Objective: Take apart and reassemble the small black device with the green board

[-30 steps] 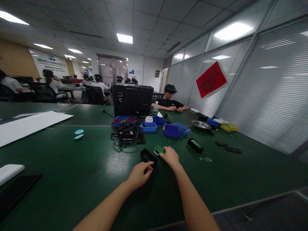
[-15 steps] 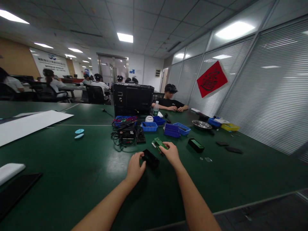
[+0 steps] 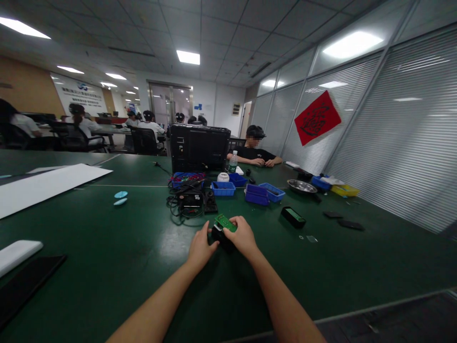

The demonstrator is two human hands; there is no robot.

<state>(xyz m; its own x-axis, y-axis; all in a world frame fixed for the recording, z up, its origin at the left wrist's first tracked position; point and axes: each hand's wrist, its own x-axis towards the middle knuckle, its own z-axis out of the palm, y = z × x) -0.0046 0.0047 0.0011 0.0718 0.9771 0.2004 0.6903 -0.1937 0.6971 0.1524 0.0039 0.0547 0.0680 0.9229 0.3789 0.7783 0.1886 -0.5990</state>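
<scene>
A small black plastic case (image 3: 220,237) lies on the green table (image 3: 107,247) in front of me. My left hand (image 3: 199,247) grips its left side with curled fingers. My right hand (image 3: 243,236) pinches a small green circuit board (image 3: 224,222) and holds it tilted right over the top of the case. Most of the case is hidden between my two hands.
Behind my hands lie a black device with tangled cables (image 3: 188,202), several blue bins (image 3: 264,193) and a large black box (image 3: 200,147). Another black case (image 3: 293,216) lies to the right. A metal bowl (image 3: 302,186) and a seated person (image 3: 255,150) are farther back. A white board (image 3: 43,183) lies left.
My right hand lifted the green board off the table and carried it left, over the black case. My left hand shifted its grip to the case's left side.
</scene>
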